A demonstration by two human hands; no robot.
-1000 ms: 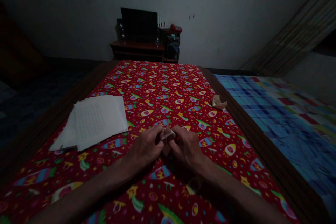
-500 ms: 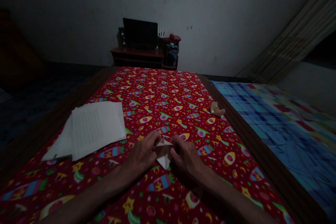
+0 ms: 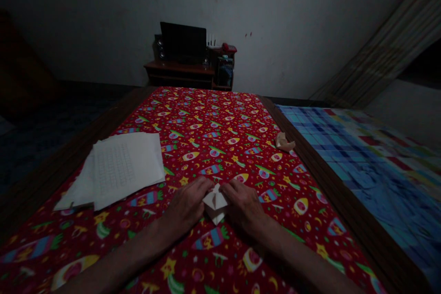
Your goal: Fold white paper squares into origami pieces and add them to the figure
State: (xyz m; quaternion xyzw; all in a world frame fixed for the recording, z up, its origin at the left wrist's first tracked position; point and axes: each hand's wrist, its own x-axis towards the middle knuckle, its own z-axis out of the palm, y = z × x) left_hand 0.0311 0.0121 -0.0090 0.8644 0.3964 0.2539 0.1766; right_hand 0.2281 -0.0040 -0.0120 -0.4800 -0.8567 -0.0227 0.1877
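We grasp a folded white paper with our left hand and right hand, one each side — it rests on the red patterned cloth between them. To the left lies a stack of printed sheets; farther, near the cloth's right edge, a small crumpled tan paper.

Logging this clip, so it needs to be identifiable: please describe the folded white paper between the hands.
On the red rocket-print tablecloth, look between the left hand and right hand. There sits a small folded white paper, pointed at its near end. Unlike the flat sheets to its left and the crumpled tan paper farther right, it stands in raised creases.
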